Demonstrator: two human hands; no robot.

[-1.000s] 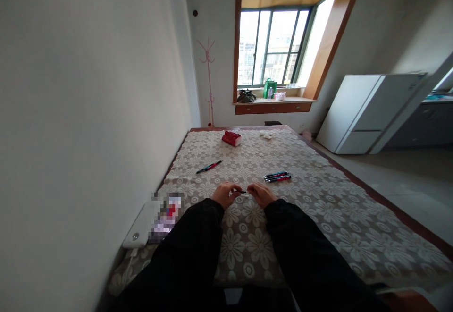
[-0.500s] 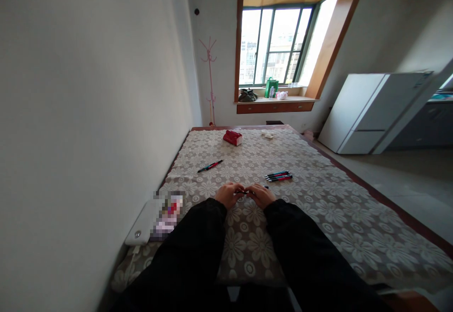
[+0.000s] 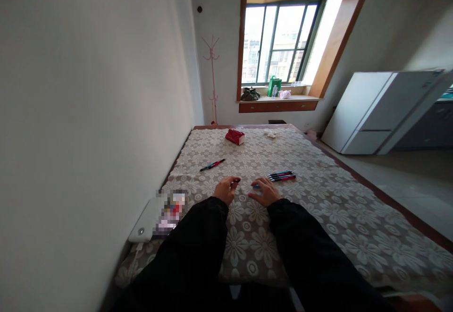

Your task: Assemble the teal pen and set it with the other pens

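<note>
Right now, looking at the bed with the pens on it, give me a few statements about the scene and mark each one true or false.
1. The left hand grips a small dark pen part. True.
2. The right hand holds the red box. False: the red box lies far up the bedspread, untouched.
3. A bundle of pens lies just beyond the right hand. True.
4. The single pen lies right of the bundle. False: it lies to its left.
5. A fridge stands right of the bed. True.
</note>
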